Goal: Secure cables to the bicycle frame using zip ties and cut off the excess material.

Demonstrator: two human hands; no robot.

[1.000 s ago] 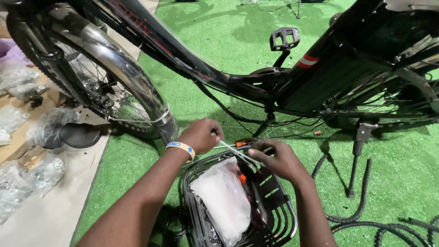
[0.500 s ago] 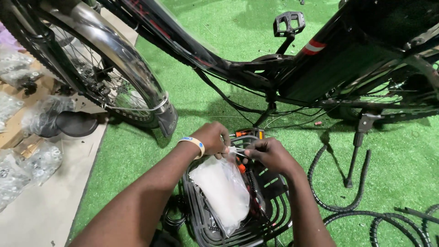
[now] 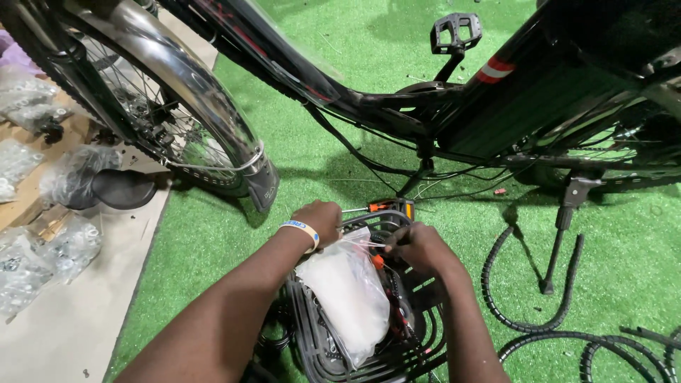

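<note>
Left hand (image 3: 320, 221) is curled closed at the far rim of the basket (image 3: 312, 333), gripping the top edge of a clear plastic bag (image 3: 345, 298); a pale wristband (image 3: 301, 231) circles that wrist. Right hand (image 3: 418, 248) is closed too, fingers pinched on the same bag edge where it gathers into thin white strands between the two hands. Whether it also grips the basket wire beneath, I cannot tell.

Black and wire-framed, the basket sits on the green turf (image 3: 355, 85) right below the camera, and the bag lies inside it, slanting from the hands toward the near rim. Something small and orange (image 3: 378, 261) shows in the basket beside the bag. Just past the hands an orange-and-black tool (image 3: 386, 207) lies on the turf, touching or nearly touching the basket's far rim.

Beyond stands a black bike (image 3: 496, 113), its pedal (image 3: 457, 32) up and its kickstand (image 3: 560, 234) planted to the right. Its front wheel (image 3: 120, 120) with a shiny fender (image 3: 198, 106) is at the left. Black spiral tubing (image 3: 525, 312) curls on the turf at right. More clear bags of parts (image 3: 42, 248) and a black saddle (image 3: 117, 188) lie on the floor at left.
</note>
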